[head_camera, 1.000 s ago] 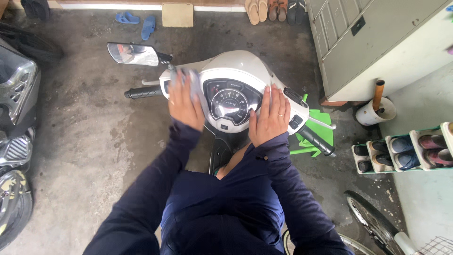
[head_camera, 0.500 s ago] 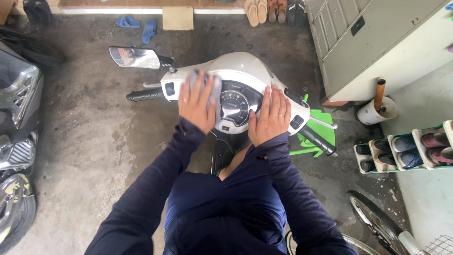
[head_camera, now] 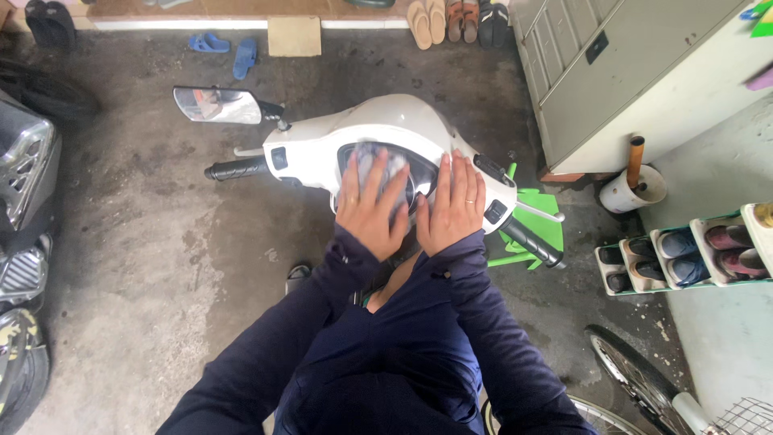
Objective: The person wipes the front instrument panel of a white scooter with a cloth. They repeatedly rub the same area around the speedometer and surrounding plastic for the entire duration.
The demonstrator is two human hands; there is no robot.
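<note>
A white scooter handlebar head (head_camera: 322, 145) with a round dial sits in front of me. My left hand (head_camera: 372, 201) presses a pale grey-blue cloth (head_camera: 378, 159) flat on the dial. My right hand (head_camera: 452, 203), with a ring on one finger, lies flat on the right side of the dial beside it. Both sleeves are dark navy. A black left grip (head_camera: 235, 169) and a mirror (head_camera: 216, 105) stick out to the left; the right grip (head_camera: 531, 242) points down right.
A grey metal cabinet (head_camera: 612, 72) stands at the right, with a white pot (head_camera: 632, 189) and a shoe rack (head_camera: 692, 254) below it. Sandals (head_camera: 455, 18) line the far edge. Another motorbike (head_camera: 24, 242) is at left, a bicycle wheel (head_camera: 628, 374) at bottom right, a green stool (head_camera: 541, 225) under the handlebar.
My left hand with the cloth has slid from the left of the handlebar head rightwards onto the dial. My right hand has stayed flat on the right side.
</note>
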